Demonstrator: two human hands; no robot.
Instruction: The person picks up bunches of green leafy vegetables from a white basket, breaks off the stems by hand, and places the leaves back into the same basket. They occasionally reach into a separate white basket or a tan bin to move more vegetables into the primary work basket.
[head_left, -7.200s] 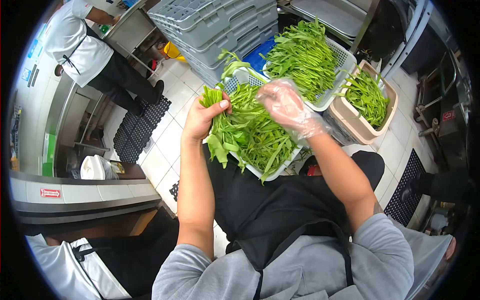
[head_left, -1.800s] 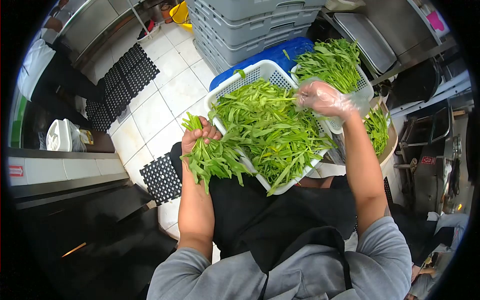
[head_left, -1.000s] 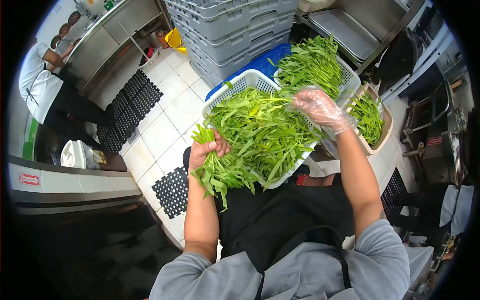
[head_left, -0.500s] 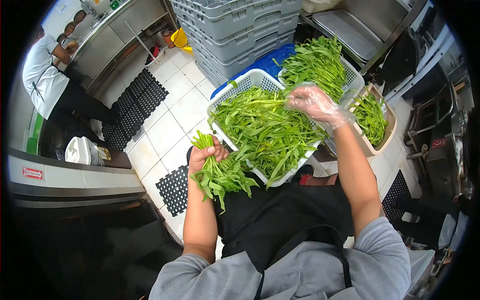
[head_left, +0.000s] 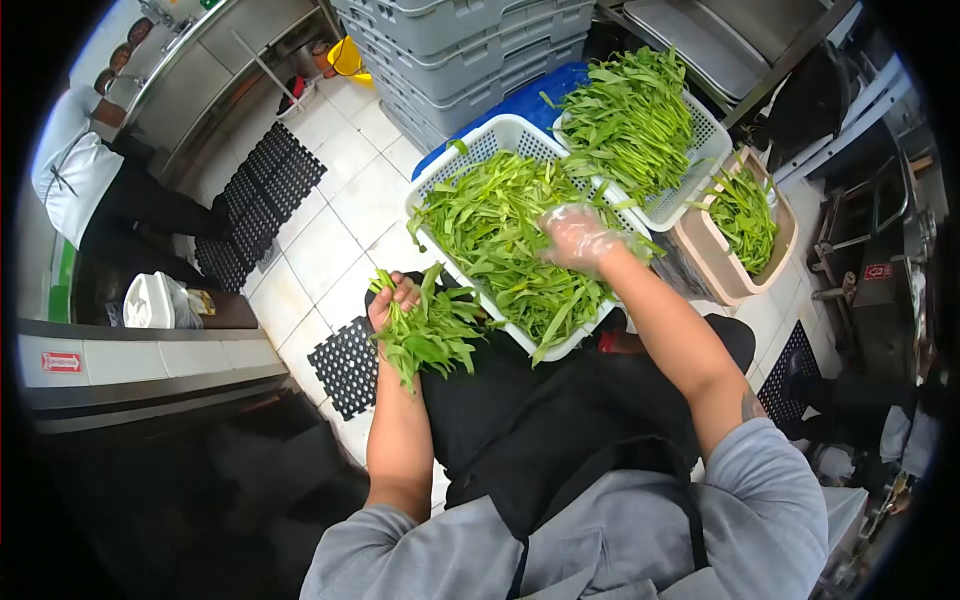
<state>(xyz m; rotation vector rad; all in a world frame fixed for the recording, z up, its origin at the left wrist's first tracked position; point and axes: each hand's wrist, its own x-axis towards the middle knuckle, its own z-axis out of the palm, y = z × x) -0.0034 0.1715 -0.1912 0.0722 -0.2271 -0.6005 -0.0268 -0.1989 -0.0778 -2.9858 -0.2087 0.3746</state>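
My left hand [head_left: 398,300], bare, is closed around a bunch of water spinach [head_left: 435,330], stems up near the thumb and leaves hanging over my apron. In front of me a white plastic basket [head_left: 426,245] is heaped with loose water spinach [head_left: 500,215]. My right hand [head_left: 578,238], in a clear plastic glove, is down on the right side of that heap. Its fingers curl into the greens, with the tips hidden among leaves. Behind it stands a second white basket [head_left: 712,150] with more water spinach [head_left: 640,130], its stems lying side by side.
A beige bin [head_left: 790,235] with some greens sits at the right. Grey crates [head_left: 465,60] are stacked behind the baskets, beside a blue lid-like surface [head_left: 560,90]. Black mats [head_left: 262,200] lie on the tiled floor. Another person [head_left: 85,170] stands at a steel sink [head_left: 200,75], far left.
My right hand has moved down and left, from the far edge of the basket onto its heap. The left hand with its bunch has turned and shifted slightly left.
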